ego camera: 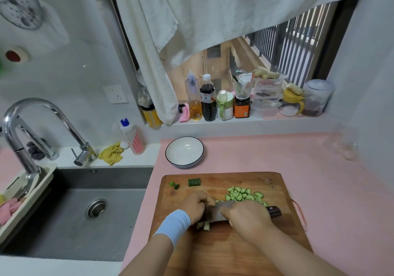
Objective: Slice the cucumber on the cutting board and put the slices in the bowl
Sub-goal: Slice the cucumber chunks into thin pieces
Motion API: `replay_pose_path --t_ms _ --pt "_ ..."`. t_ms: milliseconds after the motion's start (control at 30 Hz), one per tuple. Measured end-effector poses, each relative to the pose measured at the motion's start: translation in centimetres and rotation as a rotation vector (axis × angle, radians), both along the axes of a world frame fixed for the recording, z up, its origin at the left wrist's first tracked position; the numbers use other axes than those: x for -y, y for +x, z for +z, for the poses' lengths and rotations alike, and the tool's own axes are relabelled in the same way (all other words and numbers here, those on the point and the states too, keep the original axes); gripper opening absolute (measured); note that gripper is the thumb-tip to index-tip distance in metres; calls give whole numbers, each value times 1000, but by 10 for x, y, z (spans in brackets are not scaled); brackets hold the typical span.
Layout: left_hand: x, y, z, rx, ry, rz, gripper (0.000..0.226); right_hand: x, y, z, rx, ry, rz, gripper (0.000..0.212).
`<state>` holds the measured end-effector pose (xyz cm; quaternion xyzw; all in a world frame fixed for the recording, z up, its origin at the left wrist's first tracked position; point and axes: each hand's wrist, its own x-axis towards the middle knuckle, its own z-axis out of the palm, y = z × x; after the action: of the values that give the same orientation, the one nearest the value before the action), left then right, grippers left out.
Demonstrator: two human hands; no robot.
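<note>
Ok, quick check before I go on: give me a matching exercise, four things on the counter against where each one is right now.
1 bowl
2 cut slices
3 knife
4 green end chunk

A far left of the cutting board
B gripped by the right hand
C empty, on the pink counter beyond the board
D heaped on the board beyond the knife

Pairs: 1-C, 2-D, 3-B, 4-A.
</note>
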<state>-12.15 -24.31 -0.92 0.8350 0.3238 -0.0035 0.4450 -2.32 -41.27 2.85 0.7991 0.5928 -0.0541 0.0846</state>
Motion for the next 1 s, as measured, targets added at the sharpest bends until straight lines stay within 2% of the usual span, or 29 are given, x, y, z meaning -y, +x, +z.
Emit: replay_pose_path --t_ms 100,167,233,300,400,467,500,567,700,833,900,967,1000 --pt "-1 5 -3 -85 -12 -165 62 -6 -4 8 4 4 19 26" --pt "-3 9 -6 -83 10 -167 59 -9 -6 6 10 -19 34 26" --pt "-11 9 -5 23 9 -19 48 -10 -7 8 -41 -26 -29 25" --pt "-25 2 -2 183 92 165 45 -8 -7 12 -121 19 -128 28" --pt "-45 -16 1 415 283 391 41 -8 -1 12 -379 61 -345 27" --pt "-49 -25 1 485 308 441 37 -14 2 10 -693 102 -537 25" --pt "-48 -27 -1 493 323 392 34 -17 3 8 -871 149 -648 22" --pt "-39 -27 -9 467 331 238 25 -22 2 7 -1143 247 -841 17" --pt "-16 -19 -30 421 368 -72 17 -29 -3 10 -1364 299 -1028 18" --pt "-13 -21 -41 343 375 -136 8 -34 -5 9 -1444 355 -1142 15" --pt "-16 -28 -42 237 338 -138 10 -33 -3 6 -1441 438 -1180 14" --pt "-20 -34 -44 109 353 -118 23 -29 1 2 -1396 522 -1196 12" --pt "-20 -38 -45 14 342 -111 40 -27 3 0 -1366 551 -1198 12"
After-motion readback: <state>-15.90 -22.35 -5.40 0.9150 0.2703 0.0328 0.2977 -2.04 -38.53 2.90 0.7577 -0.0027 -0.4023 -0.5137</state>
